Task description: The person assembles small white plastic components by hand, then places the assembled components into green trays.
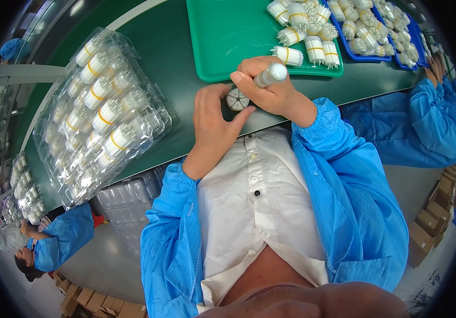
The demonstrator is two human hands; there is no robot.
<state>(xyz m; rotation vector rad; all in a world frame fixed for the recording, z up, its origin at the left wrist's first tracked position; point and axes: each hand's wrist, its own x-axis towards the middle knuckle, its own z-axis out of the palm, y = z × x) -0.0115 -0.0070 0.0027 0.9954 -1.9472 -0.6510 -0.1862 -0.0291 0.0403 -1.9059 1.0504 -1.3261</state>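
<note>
My left hand [213, 117] curls its fingers and thumb around a white cylindrical part [237, 99], which stands on the green table with its round, wedge-divided face up. Closed in a fist just to the right, my right hand [276, 95] grips a whitish cylinder with a rounded, translucent end [271, 75], perhaps a small bottle or a tool handle. Its lower end is hidden by my fingers, close to the part. Beyond my hands lies a green tray [222, 42] with several similar white parts [304, 26], banded in yellow, at its right side.
On the left, a clear plastic blister tray [159, 114] holds rows of banded white parts. Blue trays [368, 56] of more parts stand at the far right, near a co-worker's blue sleeve [434, 114]. Clear trays [127, 204] sit below the table edge. Another person [61, 238] works at left.
</note>
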